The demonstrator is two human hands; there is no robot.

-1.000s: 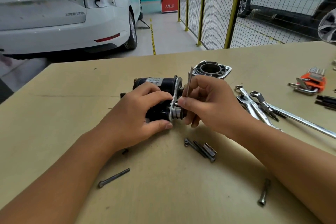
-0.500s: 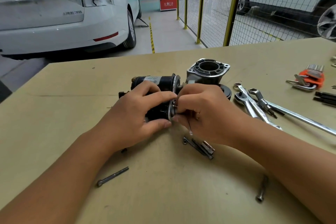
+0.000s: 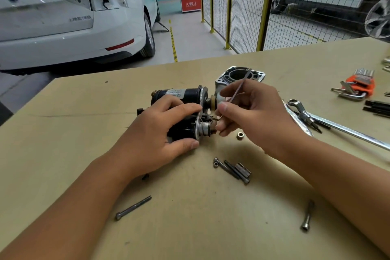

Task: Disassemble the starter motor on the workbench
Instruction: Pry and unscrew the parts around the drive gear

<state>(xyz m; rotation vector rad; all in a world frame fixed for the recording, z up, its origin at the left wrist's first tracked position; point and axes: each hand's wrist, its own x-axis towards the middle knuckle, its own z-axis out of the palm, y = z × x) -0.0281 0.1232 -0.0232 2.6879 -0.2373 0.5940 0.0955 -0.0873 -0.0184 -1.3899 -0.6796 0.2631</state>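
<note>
The black starter motor (image 3: 183, 96) lies on its side on the tan workbench (image 3: 63, 133), its silver end plate and shaft facing right. My left hand (image 3: 156, 133) grips the motor body from above, thumb at the lower front. My right hand (image 3: 249, 116) sits at the shaft end and pinches a thin metal tool (image 3: 239, 88) that slants up to the right; its fingertips touch the small parts by the solenoid plunger (image 3: 204, 127). The removed grey aluminium housing (image 3: 240, 76) stands just behind my right hand.
Loose bolts lie on the bench: a cluster (image 3: 232, 170) in front of the motor, one (image 3: 133, 208) at lower left, one (image 3: 307, 216) at lower right. A nut (image 3: 240, 135) lies by my right hand. Wrenches (image 3: 316, 120) and an orange hex key set (image 3: 356, 87) lie right.
My right hand has lifted and drawn back from the motor's end, and the thin tool now points up to the right instead of down. The shaft end and a nut are uncovered.
</note>
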